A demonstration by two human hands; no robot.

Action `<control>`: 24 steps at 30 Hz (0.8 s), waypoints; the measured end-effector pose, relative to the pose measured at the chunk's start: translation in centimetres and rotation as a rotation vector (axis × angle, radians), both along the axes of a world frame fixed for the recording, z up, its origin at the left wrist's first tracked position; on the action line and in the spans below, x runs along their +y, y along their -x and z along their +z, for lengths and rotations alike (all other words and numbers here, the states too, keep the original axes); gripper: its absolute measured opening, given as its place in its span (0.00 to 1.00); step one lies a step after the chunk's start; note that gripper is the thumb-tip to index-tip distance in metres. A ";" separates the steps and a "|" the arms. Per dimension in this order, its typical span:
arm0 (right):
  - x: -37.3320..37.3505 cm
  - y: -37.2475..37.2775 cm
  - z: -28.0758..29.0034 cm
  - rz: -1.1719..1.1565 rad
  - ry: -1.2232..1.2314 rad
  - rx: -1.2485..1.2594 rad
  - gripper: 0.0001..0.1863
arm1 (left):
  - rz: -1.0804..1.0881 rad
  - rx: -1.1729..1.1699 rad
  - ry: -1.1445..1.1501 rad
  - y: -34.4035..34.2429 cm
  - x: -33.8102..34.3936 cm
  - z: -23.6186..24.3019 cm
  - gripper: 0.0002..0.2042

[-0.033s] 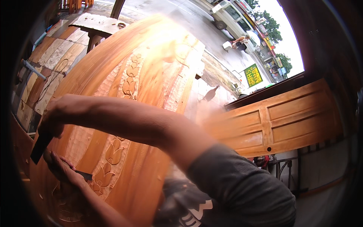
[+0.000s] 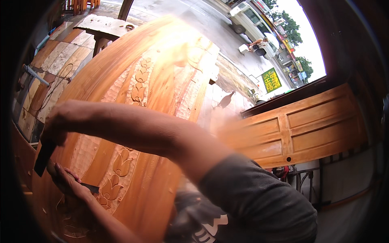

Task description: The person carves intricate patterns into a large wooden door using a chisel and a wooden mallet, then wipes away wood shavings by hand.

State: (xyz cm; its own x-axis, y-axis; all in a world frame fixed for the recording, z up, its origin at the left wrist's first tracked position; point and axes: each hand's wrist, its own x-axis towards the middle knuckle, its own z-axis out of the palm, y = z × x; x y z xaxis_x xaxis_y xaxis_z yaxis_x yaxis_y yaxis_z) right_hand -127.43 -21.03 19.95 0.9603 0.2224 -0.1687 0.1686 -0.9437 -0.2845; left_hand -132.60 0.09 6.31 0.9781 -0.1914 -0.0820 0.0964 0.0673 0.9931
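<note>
My right arm reaches across from the lower right, over a large wooden panel [image 2: 162, 170] carved with tulip-like flowers and leaves. Closed fingers of my right hand [image 2: 56, 121] grip a dark, flat-sided block [image 2: 45, 156], like a mallet; its full shape is hidden. Just below it, my left hand [image 2: 67, 179] is closed around a chisel, whose flat dark blade [image 2: 90, 188] shows beyond the fingers beside a carved tulip [image 2: 110, 188]. The chisel's handle is mostly hidden in the hand. The block's lower part is close to the left hand's top; whether it touches the handle I cannot tell.
A panelled wooden door [image 2: 320, 125] lies at the right. At the upper left stands a whitish worn board [image 2: 103, 25] on a support, above a patchwork plank floor [image 2: 56, 56]. Outside are a light van [image 2: 253, 20], a person [image 2: 256, 43] and a green sign [image 2: 270, 80].
The dark block and my right hand have shifted very slightly. Outside, the van stands a little farther right. My left hand and the chisel look unchanged.
</note>
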 end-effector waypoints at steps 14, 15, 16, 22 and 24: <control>2.8 -0.8 -2.9 -0.055 -0.269 -0.369 0.30 | 0.138 0.014 0.006 -2.8 3.2 -6.6 0.16; 2.3 -0.2 -3.7 0.040 -0.194 -0.316 0.32 | 0.126 0.022 0.037 -1.3 2.4 -5.4 0.17; 1.5 0.8 -4.6 0.131 -0.113 -0.252 0.35 | 0.111 0.028 0.071 0.3 1.4 -4.2 0.18; 0.7 5.6 0.2 -0.128 -0.259 -0.278 0.40 | 0.241 -0.038 0.345 1.6 2.6 4.0 0.21; 1.4 4.7 0.0 -0.001 -0.384 -0.359 0.47 | 0.278 -0.078 0.383 0.4 3.2 3.4 0.20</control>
